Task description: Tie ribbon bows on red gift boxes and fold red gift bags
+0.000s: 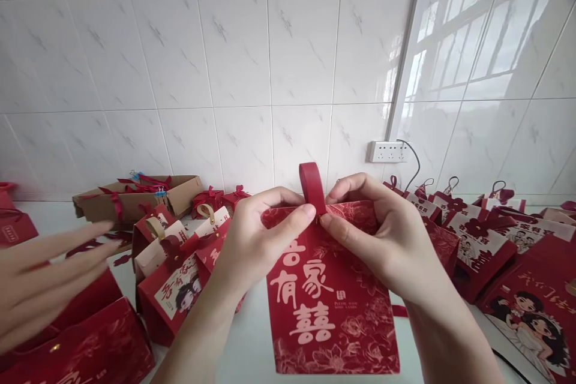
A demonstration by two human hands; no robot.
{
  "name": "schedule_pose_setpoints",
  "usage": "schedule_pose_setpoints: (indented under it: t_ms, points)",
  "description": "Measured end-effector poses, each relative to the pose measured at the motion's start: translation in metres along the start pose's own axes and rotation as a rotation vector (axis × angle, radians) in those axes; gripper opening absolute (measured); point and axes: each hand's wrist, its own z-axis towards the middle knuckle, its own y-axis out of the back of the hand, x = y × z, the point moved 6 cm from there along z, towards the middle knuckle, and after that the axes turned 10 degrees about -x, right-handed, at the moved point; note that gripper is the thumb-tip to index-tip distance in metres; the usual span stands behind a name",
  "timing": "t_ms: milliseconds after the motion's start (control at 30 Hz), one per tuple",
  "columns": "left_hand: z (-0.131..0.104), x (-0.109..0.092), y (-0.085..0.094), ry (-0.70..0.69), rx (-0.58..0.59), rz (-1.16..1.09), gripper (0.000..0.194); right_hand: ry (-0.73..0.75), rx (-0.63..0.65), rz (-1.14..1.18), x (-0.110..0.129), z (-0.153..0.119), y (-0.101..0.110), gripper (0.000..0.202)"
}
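Observation:
A red gift box with pale Chinese lettering and flower line drawings hangs upright between my hands above the white table. From the middle of its top edge rises a looped red ribbon handle. My left hand grips the top edge left of the loop, its thumb pressed on the front by the ribbon. On the other side my right hand pinches the edge at the foot of the loop, thumb in front and fingers behind. The back of the box is hidden.
At the left edge another person's hand reaches over a large red box. A cardboard tray holding red ribbons stands by the wall. Several finished boxes crowd the right side, below a power strip.

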Motion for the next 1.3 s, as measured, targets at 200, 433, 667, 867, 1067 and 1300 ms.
schedule_pose_setpoints:
  t_ms: [200, 433, 667, 867, 1067, 1300]
  points:
    - [-0.004, -0.011, 0.004, -0.156, -0.096, 0.139, 0.012, 0.037, 0.031, -0.081, 0.006, -0.001, -0.001, 0.009]
    - [-0.010, -0.014, 0.003, -0.221, -0.146, 0.245, 0.012, 0.066, 0.008, -0.184, 0.013, -0.001, 0.002, 0.006]
    - [-0.008, -0.014, 0.002, -0.222, -0.147, 0.253, 0.012, 0.091, 0.030, -0.184, 0.012, -0.005, 0.002, 0.008]
    - [-0.008, -0.014, 0.004, -0.216, -0.157, 0.244, 0.010, 0.118, 0.026, -0.162, 0.012, -0.001, 0.001, 0.005]
    - [-0.009, -0.015, 0.002, -0.231, -0.108, 0.193, 0.012, 0.149, 0.021, -0.171, 0.011, -0.001, 0.004, 0.008]
    - [-0.008, -0.012, 0.002, -0.205, -0.128, 0.168, 0.005, 0.262, -0.057, -0.140, 0.012, -0.001, 0.005, 0.012]
